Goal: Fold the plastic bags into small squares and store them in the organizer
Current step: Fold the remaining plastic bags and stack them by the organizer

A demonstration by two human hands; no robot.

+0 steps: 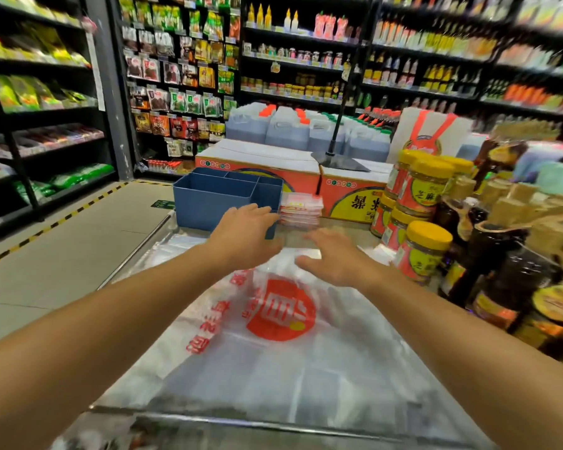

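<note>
A clear plastic bag with a red round logo lies spread flat on the metal counter. My left hand reaches over the bag's far edge with straight fingers, just in front of the blue organizer. My right hand hovers flat over the bag's far end, fingers spread. The organizer has several compartments and stands at the far left of the counter. A stack of folded bags sits right beside it.
Jars with yellow lids and dark bottles crowd the counter's right side. Orange cartons stand behind the organizer, jugs further back. Stocked shelves surround the aisle; bare floor lies to the left.
</note>
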